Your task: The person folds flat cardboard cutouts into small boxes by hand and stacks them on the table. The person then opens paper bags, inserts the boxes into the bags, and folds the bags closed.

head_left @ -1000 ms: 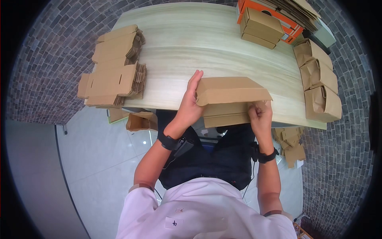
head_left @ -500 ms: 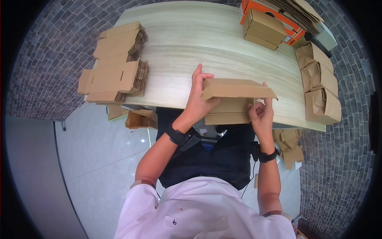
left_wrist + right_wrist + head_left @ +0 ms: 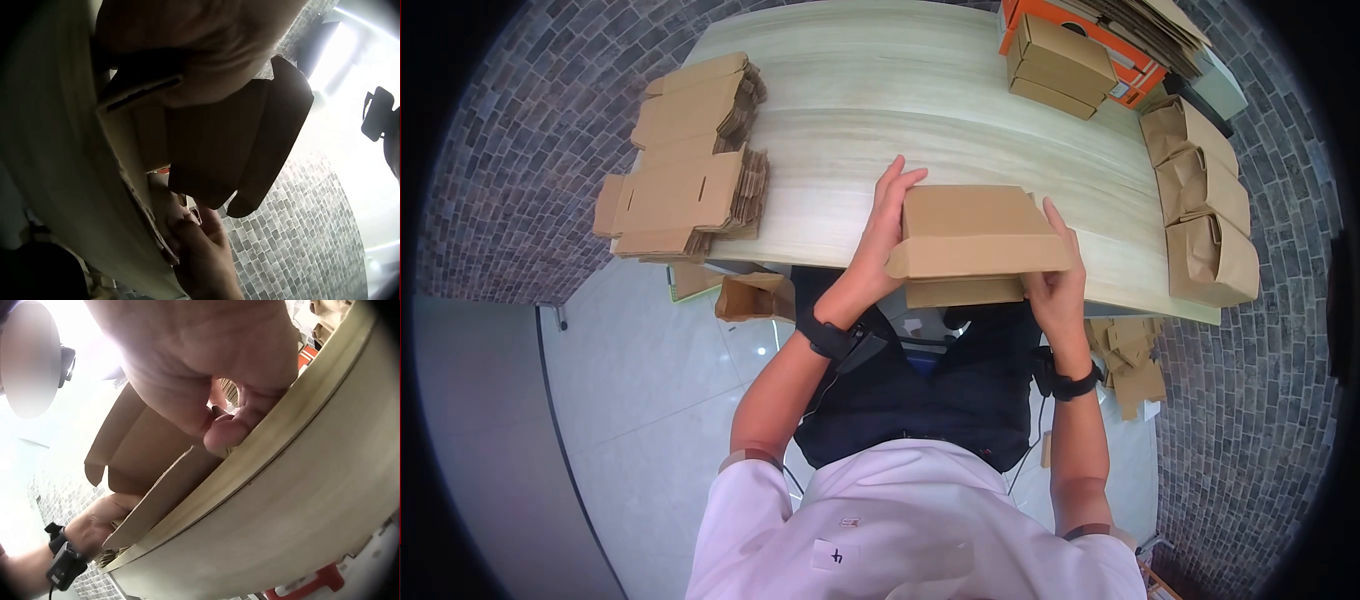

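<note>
A brown cardboard box stands at the table's near edge, its lid hinged at the back and tilted partly over the front opening. Along the lid's front runs a folded flap. My left hand holds the box's left side, fingers along the outside and thumb hidden under the lid. At the front right corner my right hand pinches the side wall, with the index finger raised beside the lid. The right wrist view shows the thumb and curled fingers of this hand close to the box's front wall.
Flat cardboard blanks lie stacked on the table's left. Several brown paper bags line the right edge. Closed boxes stand at the back right before an orange box. An open paper bag sits below the table.
The lid has tipped further forward and down, showing more of its top. My left thumb, seen inside the opening half a second ago, is now hidden. The right hand stays at the right corner.
</note>
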A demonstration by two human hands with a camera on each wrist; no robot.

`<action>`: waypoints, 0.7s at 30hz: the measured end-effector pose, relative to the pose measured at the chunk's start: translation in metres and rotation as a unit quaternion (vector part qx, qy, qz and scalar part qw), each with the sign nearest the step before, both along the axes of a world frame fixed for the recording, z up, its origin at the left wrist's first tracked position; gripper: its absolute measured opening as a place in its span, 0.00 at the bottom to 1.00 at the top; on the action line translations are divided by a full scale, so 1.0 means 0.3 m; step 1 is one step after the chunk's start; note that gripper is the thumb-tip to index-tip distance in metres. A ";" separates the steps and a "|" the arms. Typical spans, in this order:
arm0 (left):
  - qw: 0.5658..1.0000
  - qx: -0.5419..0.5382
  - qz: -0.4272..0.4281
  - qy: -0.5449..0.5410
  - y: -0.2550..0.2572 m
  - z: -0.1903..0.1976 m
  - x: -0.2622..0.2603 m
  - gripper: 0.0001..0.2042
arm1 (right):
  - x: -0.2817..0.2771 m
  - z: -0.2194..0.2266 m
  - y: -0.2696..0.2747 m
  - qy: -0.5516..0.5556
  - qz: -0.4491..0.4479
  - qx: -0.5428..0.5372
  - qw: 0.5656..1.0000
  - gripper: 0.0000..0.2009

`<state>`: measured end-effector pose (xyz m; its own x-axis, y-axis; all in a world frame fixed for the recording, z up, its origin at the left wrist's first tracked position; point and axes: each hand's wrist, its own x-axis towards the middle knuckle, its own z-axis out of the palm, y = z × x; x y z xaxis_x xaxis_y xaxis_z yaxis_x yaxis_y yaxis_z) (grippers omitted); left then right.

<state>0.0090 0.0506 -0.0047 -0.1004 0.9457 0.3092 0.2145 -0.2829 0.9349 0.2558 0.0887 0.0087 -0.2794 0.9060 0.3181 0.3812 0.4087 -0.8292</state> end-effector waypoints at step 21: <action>0.993 -0.010 -0.116 0.011 -0.001 0.031 -0.044 0.59 | 0.010 0.130 0.069 -0.079 0.039 0.027 0.996 0.24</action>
<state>-0.0042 0.0504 0.0045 0.1280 0.9483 0.2905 0.1651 -0.3092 0.9366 0.2588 0.1093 0.0477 -0.3983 0.8626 0.3120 0.4704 0.4841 -0.7378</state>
